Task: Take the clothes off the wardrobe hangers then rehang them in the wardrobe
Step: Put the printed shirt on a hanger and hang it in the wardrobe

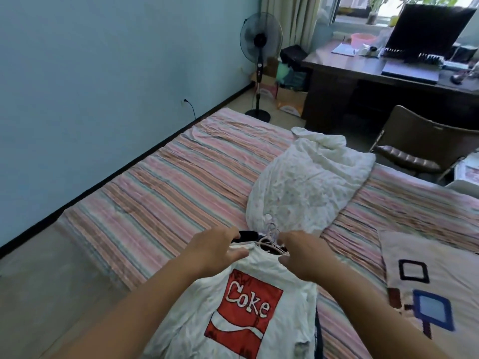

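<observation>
A white T-shirt point(238, 307) with a red Coke print lies face up on the striped bed point(160, 182), over a dark garment whose edge shows at its collar and right side. White hangers point(272, 239) stick out at the neckline. My left hand point(215, 250) rests on the shirt's left shoulder by the collar, fingers curled over the fabric edge. My right hand point(303, 252) is on the right shoulder, fingers curled at the hangers and collar. A crumpled white floral garment point(303, 182) lies just beyond the hangers.
A pillow point(427, 281) with square patterns lies on the bed at the right. Past the bed's far end stand a black pedestal fan point(260, 47), a dark desk point(363, 71) with a monitor, and a brown chair point(420, 149). A blue wall runs along the left.
</observation>
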